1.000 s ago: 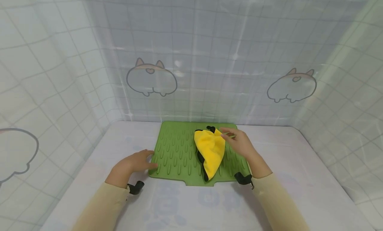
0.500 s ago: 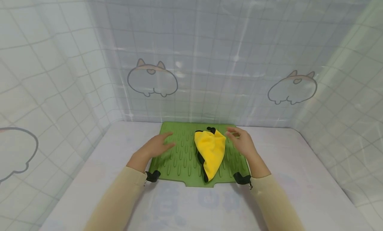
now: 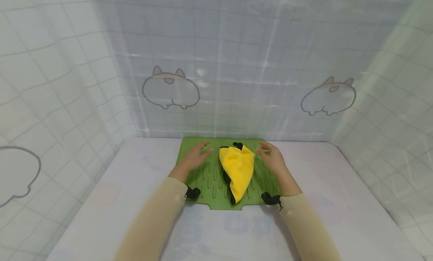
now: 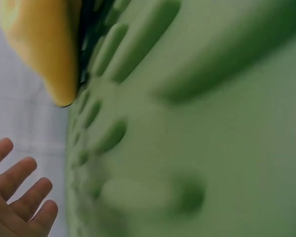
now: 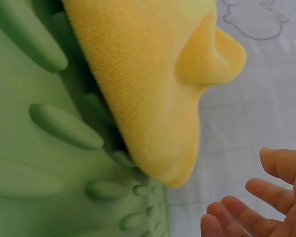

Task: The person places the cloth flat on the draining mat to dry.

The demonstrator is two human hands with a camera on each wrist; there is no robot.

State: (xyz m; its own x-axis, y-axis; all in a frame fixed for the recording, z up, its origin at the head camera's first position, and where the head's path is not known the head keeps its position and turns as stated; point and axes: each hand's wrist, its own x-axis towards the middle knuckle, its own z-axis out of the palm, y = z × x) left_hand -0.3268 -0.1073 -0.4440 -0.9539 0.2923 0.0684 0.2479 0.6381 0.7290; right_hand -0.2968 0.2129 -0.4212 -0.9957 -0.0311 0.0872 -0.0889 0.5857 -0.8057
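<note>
Presently, both hands are unladen. L hand is extended over the L part of the green mat, fingers apart, holding nothing; L wrist view confirms spread fingers w/ nothing btwn them. R hand is at the mat's R side, just beside the cloth's R far corner, thumb toward it; fingers slightly bent, grasping nothing. R wrist view shows a gap btwn these fingers & the cloth.

Yellow cloth: lies on the mat, approx. R of centre, btwn the hands. Condition: crumpled/folded, wide at far end, tapering to near end. Black material shows along its L edge, at near tip & at far end. R wrist view: surface fuzzy, one fold sticking out.

Mat: rows of raised elongated ridges, tab at near edge. Lies flat on white surface, far edge close to rear wall covering, which has a grid pattern & cartoon animal outlines, incl. one at L.

Person wears beige sleeves; a black device is at R wrist, similar unit at L.
</note>
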